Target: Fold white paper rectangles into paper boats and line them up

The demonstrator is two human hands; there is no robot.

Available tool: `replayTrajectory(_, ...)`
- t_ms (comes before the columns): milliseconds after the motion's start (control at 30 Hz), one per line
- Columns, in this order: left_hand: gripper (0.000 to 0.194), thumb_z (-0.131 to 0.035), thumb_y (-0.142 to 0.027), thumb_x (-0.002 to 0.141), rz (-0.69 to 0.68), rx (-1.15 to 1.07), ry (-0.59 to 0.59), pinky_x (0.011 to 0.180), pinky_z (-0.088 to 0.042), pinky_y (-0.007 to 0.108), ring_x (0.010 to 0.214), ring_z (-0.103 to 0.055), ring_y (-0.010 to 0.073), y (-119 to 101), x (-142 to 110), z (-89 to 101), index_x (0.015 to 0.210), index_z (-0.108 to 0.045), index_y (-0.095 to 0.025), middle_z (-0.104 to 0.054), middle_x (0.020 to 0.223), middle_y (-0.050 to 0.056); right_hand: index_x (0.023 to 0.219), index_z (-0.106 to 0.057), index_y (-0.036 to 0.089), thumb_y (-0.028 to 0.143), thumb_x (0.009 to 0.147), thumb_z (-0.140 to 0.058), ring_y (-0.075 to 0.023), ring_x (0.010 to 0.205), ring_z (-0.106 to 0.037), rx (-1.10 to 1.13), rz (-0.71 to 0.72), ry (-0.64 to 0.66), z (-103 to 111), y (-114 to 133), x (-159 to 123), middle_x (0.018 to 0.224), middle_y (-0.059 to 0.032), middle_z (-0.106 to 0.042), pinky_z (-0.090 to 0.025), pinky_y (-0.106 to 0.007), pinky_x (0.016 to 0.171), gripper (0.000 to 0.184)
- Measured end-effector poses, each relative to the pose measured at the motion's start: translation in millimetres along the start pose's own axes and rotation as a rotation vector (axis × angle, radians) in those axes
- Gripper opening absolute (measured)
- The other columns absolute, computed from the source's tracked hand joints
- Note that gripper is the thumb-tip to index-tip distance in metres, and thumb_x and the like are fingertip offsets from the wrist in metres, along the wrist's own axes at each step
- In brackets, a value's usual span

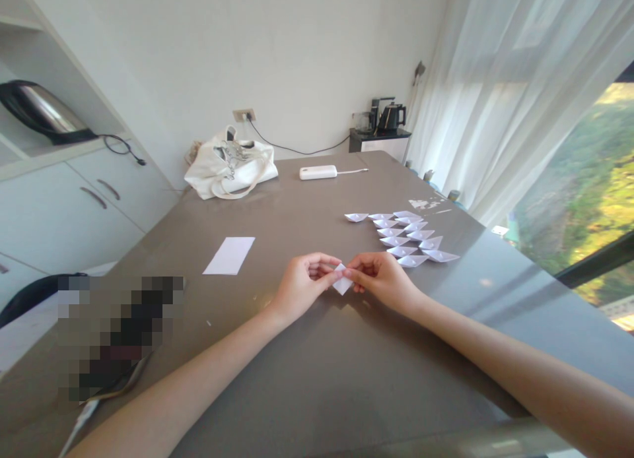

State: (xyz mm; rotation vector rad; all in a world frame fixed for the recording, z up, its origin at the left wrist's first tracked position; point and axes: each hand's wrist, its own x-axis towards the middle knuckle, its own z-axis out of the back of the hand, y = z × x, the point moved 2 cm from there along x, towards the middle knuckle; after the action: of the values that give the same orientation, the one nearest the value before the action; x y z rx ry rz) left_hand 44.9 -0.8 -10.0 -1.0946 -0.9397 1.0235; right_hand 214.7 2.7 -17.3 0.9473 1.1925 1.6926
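Note:
Between my two hands is a small folded white paper (342, 284), diamond-shaped, held just above the brown table (297, 379). My left hand (308, 276) pinches its left side between thumb and fingers. On the opposite side, my right hand (375, 276) grips it the same way, thumb towards me. Beyond my right hand sit several folded paper boats (400, 252), grouped in slanting rows. Left of my hands lies a flat stack of white paper sheets (230, 255).
A white bag (232, 164) and a white power bank (317, 173) with a short cable rest at the table's far side. A pixelated dark object (131, 339) with a cable lies at left. Sheer curtains (470, 101) hang by the window on the right.

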Motion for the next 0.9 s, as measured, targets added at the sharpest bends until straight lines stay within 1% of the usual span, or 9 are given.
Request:
replayTrajectory(100, 0.029, -0.072, -0.031, 0.071, -0.031, 0.004, -0.033, 0.062, -0.05, 0.024, 0.066, -0.065, 0.0153, -1, 0, 1.3, 0.09, -0.066, -0.01, -0.071, 0.075, 0.007, 0.08, -0.066, 0.012, 0.052, 0.075, -0.066, -0.0113, 0.052, -0.058, 0.035, -0.057, 0.08, -3, -2, -1, 0.064, -0.0043, -0.066, -0.047, -0.021, 0.049, 0.04)
replayTrajectory(167, 0.027, -0.072, -0.03, 0.071, -0.044, 0.001, -0.052, 0.062, -0.05, 0.024, 0.067, -0.066, 0.0162, -1, 0, 2.3, 0.089, -0.066, -0.011, -0.072, 0.076, 0.008, 0.076, -0.065, 0.012, 0.057, 0.076, -0.062, -0.0107, 0.05, -0.058, 0.058, -0.092, 0.148, -5, -5, -1, 0.066, -0.0058, -0.067, -0.047, -0.021, 0.047, 0.045)
replayTrajectory(233, 0.027, -0.072, -0.029, 0.071, -0.048, -0.001, -0.065, 0.062, -0.049, 0.024, 0.067, -0.066, 0.0164, 0, 0, 2.9, 0.09, -0.065, -0.011, -0.072, 0.077, 0.008, 0.073, -0.064, 0.011, 0.061, 0.077, -0.058, -0.0097, 0.048, -0.056, 0.072, -0.106, 0.179, -7, -7, -1, 0.065, -0.0063, -0.067, -0.046, -0.019, 0.043, 0.05)
replayTrajectory(300, 0.028, -0.072, -0.03, 0.071, -0.046, -0.005, -0.068, 0.06, -0.049, 0.023, 0.066, -0.066, 0.0158, 1, 0, 2.7, 0.091, -0.065, -0.011, -0.072, 0.076, 0.008, 0.072, -0.064, 0.011, 0.063, 0.077, -0.056, -0.0094, 0.048, -0.056, 0.082, -0.103, 0.179, -7, -7, -1, 0.064, -0.0061, -0.067, -0.044, -0.019, 0.042, 0.052)
replayTrajectory(433, 0.028, -0.071, -0.031, 0.073, -0.051, -0.003, -0.064, 0.056, -0.047, 0.022, 0.061, -0.063, 0.0137, 0, -1, 0.8, 0.091, -0.064, -0.011, -0.072, 0.075, 0.007, 0.069, -0.065, 0.011, 0.062, 0.074, -0.06, -0.0094, 0.047, -0.056, 0.113, -0.115, 0.183, -6, -6, 0, 0.061, -0.0061, -0.066, -0.043, -0.019, 0.043, 0.052)
replayTrajectory(567, 0.025, -0.071, -0.03, 0.072, -0.079, 0.012, -0.105, 0.059, -0.049, 0.023, 0.064, -0.065, 0.0147, -3, -2, 1.6, 0.089, -0.065, -0.012, -0.071, 0.074, 0.006, 0.069, -0.066, 0.01, 0.061, 0.073, -0.062, -0.0088, 0.048, -0.056, 0.21, -0.179, 0.19, -6, -5, 2, 0.062, -0.0064, -0.067, -0.044, -0.02, 0.045, 0.051)
replayTrajectory(667, 0.025, -0.071, -0.029, 0.072, -0.072, 0.013, -0.112, 0.06, -0.049, 0.023, 0.065, -0.065, 0.0149, -3, -1, 2.2, 0.089, -0.065, -0.012, -0.071, 0.073, 0.006, 0.068, -0.066, 0.01, 0.06, 0.073, -0.061, -0.0082, 0.046, -0.055, 0.219, -0.177, 0.168, -6, -2, 1, 0.062, -0.0064, -0.067, -0.044, -0.02, 0.046, 0.051)
replayTrajectory(800, 0.032, -0.072, -0.032, 0.071, -0.024, -0.027, -0.079, 0.058, -0.048, 0.023, 0.063, -0.064, 0.0142, 0, 1, 1.6, 0.094, -0.064, -0.012, -0.071, 0.074, 0.006, 0.066, -0.065, 0.012, 0.06, 0.075, -0.059, -0.0095, 0.048, -0.057, 0.147, -0.112, 0.136, -5, 3, -2, 0.061, -0.0059, -0.067, -0.047, -0.021, 0.048, 0.049)
replayTrajectory(900, 0.035, -0.073, -0.037, 0.069, 0.045, -0.075, 0.044, 0.057, -0.048, 0.022, 0.063, -0.064, 0.014, 4, 2, -0.3, 0.091, -0.064, -0.012, -0.071, 0.075, 0.006, 0.069, -0.065, 0.012, 0.057, 0.078, -0.057, -0.01, 0.048, -0.057, 0.079, -0.082, 0.128, -3, 6, -4, 0.061, -0.0057, -0.067, -0.048, -0.022, 0.048, 0.047)
